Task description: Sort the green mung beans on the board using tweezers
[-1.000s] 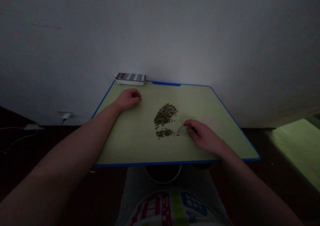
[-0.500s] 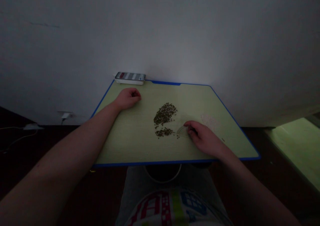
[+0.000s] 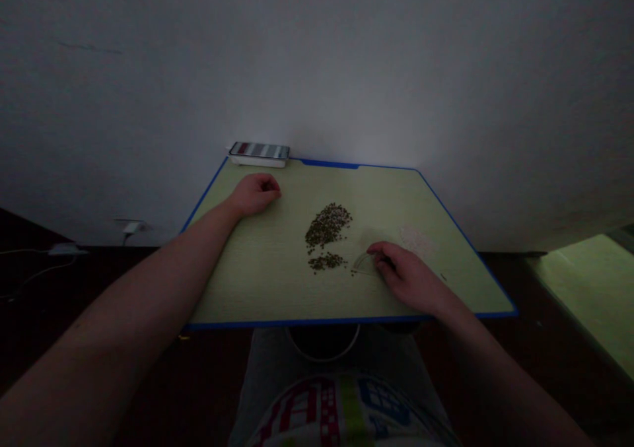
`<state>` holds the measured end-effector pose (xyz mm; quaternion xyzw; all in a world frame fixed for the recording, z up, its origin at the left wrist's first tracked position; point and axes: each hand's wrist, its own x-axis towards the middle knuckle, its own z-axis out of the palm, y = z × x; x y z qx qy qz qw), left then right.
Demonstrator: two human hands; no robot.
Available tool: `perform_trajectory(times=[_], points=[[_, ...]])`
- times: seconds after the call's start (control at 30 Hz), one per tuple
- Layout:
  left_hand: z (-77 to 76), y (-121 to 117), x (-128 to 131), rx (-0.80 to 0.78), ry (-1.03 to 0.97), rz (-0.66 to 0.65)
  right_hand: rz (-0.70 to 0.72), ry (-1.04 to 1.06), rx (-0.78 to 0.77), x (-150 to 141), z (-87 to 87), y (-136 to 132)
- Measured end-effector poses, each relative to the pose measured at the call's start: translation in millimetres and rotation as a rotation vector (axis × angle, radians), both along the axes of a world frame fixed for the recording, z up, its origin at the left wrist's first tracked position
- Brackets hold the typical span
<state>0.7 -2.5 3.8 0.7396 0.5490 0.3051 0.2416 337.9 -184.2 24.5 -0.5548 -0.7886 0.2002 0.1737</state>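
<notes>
From the head view, we see our right hand (image 3: 409,276) pinching a transparent, curved-edged piece (image 3: 364,262) just right of a small heap of dark greenish-brown grains (image 3: 327,261) on the pale yellow-green, blue-edged bench (image 3: 267,282). Our left hand (image 3: 253,195) curls loosely; we cannot tell whether it holds anything.

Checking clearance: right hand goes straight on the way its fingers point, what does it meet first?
Probably the larger pile of dark grains, with the right hand coming in at its near right side. Height above the board is unclear.
</notes>
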Motion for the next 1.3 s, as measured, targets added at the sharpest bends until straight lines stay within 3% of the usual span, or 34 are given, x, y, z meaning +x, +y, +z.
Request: perform_trajectory(times=[0.4, 0.8, 1.3], points=[[0.6, -1, 1, -0.017, -0.033, -0.006, -0.042, 0.000, 0.036, -10, -4.6, -3], [1.9, -2, 2, -0.008, -0.020, 0.000, 0.028, -0.027, 0.006, -22, -0.4, 3], [-0.9, 0, 0, 0.023, 0.012, -0.016, 0.111, -0.108, -0.057, -40, 5.6, -45]])
